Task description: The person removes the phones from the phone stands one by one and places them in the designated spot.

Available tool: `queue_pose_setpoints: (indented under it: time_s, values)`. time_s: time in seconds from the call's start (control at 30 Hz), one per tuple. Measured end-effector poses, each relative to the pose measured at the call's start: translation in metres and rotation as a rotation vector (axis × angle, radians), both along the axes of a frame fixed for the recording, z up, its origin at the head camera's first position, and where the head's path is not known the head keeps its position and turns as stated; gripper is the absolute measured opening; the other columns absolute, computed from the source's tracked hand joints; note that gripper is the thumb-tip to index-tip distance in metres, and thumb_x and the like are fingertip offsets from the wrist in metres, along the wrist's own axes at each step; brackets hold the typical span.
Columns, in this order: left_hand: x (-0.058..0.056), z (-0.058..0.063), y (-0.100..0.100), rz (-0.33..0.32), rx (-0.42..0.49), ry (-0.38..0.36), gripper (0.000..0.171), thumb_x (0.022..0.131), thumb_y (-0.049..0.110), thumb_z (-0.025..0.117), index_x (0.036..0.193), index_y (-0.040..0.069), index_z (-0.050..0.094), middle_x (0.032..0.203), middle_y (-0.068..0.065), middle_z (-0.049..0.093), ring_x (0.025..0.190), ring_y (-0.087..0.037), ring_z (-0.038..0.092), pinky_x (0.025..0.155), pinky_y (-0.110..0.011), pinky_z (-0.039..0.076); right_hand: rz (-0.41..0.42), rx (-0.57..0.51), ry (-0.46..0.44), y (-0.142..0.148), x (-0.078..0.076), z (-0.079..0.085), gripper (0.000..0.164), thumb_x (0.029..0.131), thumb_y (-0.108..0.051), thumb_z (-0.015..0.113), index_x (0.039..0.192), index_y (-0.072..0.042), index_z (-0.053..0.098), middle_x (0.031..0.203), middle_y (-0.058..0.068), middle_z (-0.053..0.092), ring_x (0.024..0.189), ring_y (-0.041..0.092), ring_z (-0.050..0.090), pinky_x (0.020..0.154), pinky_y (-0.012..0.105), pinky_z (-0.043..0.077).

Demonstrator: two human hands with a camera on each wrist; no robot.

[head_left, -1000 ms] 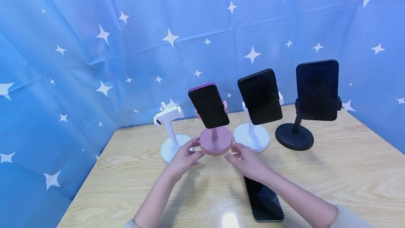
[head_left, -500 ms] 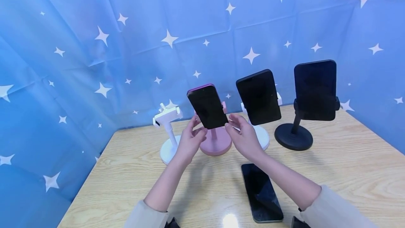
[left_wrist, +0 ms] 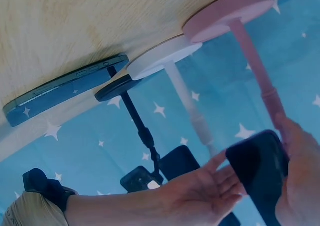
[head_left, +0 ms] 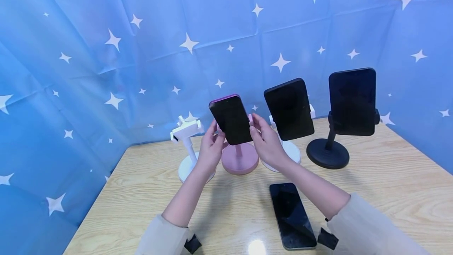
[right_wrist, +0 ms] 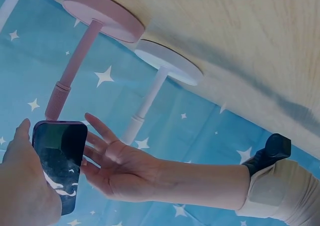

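Note:
A phone (head_left: 231, 120) with a bright pink edge sits tilted in the clamp of a pink phone stand (head_left: 240, 160). My left hand (head_left: 210, 149) is at the phone's left side, thumb by its edge, fingers loosely bent. On the other side my right hand (head_left: 269, 145) has its thumb at the phone's right edge and its index finger by the pink clamp arm (head_left: 251, 119). The left wrist view shows the right hand (left_wrist: 200, 196) palm inward with relaxed fingers beside the phone (left_wrist: 259, 173). From the right wrist, the left hand's fingers (right_wrist: 97, 141) look spread, close to the phone's edge.
A white stand (head_left: 187, 131) without a phone is at the left. To the right, a white stand (head_left: 291, 153) and a black stand (head_left: 328, 154) each carry a dark phone. Another phone (head_left: 293, 215) lies flat on the wooden table (head_left: 141, 208), before a blue starry backdrop (head_left: 159, 58).
Both hands have risen from beside the pink stand's base, past the phone's lower corners, to its two sides. The stands and phones look unmoved.

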State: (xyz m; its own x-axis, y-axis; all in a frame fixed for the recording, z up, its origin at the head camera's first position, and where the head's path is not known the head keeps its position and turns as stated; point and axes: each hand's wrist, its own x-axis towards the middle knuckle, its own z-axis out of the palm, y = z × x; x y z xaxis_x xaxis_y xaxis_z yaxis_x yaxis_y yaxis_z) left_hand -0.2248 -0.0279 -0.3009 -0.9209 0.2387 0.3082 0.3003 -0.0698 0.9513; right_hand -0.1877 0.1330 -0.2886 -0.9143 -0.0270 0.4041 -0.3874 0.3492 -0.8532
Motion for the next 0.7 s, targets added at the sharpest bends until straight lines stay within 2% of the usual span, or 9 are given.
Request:
queue_pose_setpoints:
  time_s: [0.1,0.3,0.47,0.7]
  values:
    - [-0.002,0.001,-0.001,-0.011,0.023,0.028,0.048,0.097,0.005,0.036,0.143,0.017,0.031,0.138,-0.011,0.04,0.118,-0.029,0.049,0.09,-0.046,0.046,0.01,0.008,0.027,-0.001,-0.004,0.002,0.046,0.098,-0.006,0.035,0.14,0.007,0.023,0.143,0.023,0.03,0.13,0.033,0.034,0.103,0.043,0.031]
    - [-0.004,0.001,-0.003,-0.056,0.03,0.075,0.044,0.097,0.002,0.034,0.14,0.01,0.036,0.132,-0.016,0.043,0.117,-0.032,0.05,0.089,-0.047,0.046,0.012,0.044,0.054,-0.001,-0.007,0.006,0.044,0.097,-0.003,0.035,0.139,0.008,0.026,0.143,0.024,0.031,0.13,0.033,0.033,0.102,0.042,0.032]
    - [-0.006,-0.002,-0.005,-0.087,0.032,0.079,0.042,0.098,0.004,0.035,0.14,0.008,0.036,0.132,-0.017,0.044,0.118,-0.032,0.049,0.089,-0.048,0.045,0.015,0.073,0.038,0.001,-0.012,0.006,0.042,0.097,-0.001,0.036,0.138,0.007,0.029,0.142,0.023,0.032,0.13,0.032,0.034,0.101,0.04,0.033]
    - [-0.01,-0.006,-0.004,-0.08,0.059,0.083,0.04,0.097,0.002,0.036,0.136,0.006,0.04,0.124,-0.018,0.048,0.111,-0.03,0.055,0.085,-0.048,0.048,0.049,0.096,0.047,0.005,-0.015,0.007,0.04,0.095,0.002,0.037,0.135,0.008,0.032,0.139,0.025,0.036,0.128,0.033,0.037,0.1,0.04,0.035]
